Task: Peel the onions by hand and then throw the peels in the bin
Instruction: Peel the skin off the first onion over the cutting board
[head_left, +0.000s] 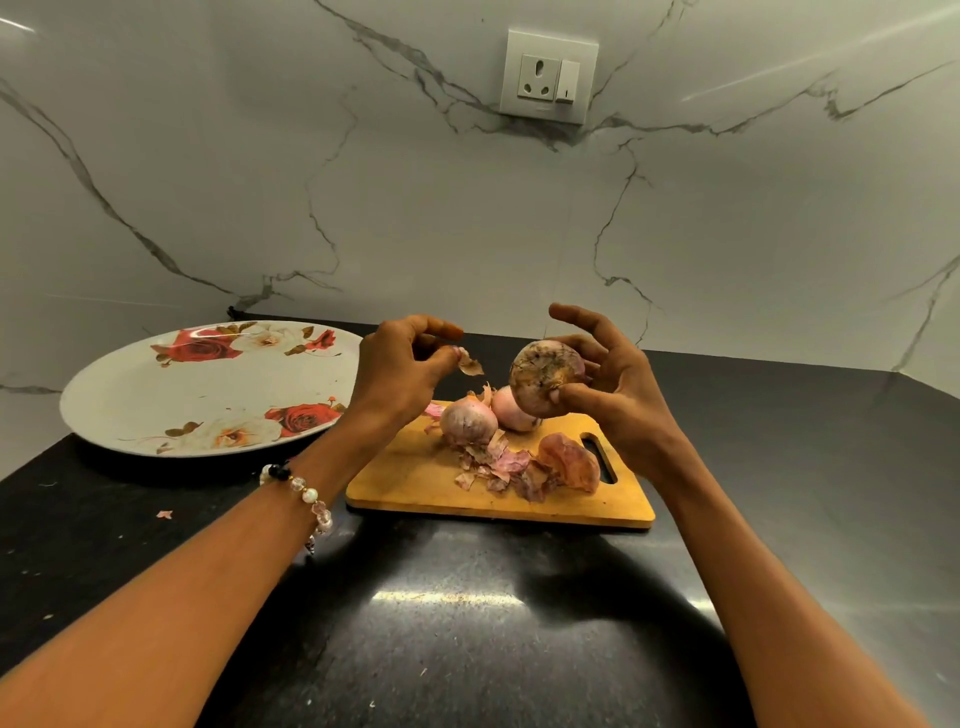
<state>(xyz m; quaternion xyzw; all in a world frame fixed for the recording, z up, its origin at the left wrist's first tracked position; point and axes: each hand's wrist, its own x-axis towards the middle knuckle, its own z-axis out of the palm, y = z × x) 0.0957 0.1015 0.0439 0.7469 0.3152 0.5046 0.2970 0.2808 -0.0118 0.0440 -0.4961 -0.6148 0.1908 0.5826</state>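
- The peeling is partway through, as I judge it: the right hand (613, 384) holds one onion (545, 376) up above the cutting board (415, 483), its grip closed around the bulb from the right with thumb beneath and the upper fingers spread loose.
- That held onion looks mottled and dirty on the side facing the camera, so it probably has skin left to come off, though the light is too dim to be sure.
- The left hand (402, 364) is raised just left of it, its grip pressed together on a small scrap of peel (470, 364) between thumb and fingertips.
- Two more onions lie touching each other at the far side of the board: the left onion (467, 421) shows streaky dry skin, the back onion (511, 410) looks paler and smoother, perhaps further along.
- A heap of loose peels (519, 470) lies on the board in front of them, with a large curved piece near the handle slot.
- One stray flake (164, 514) sits on the dark tabletop (467, 623), well apart from the board.
- Left to do, by my reckoning: finish the onions, gather every peel, and bin them.
- No bin is in view.
- The only container-like thing is the flowered plate (130, 395) to the left, near the board; it holds nothing.
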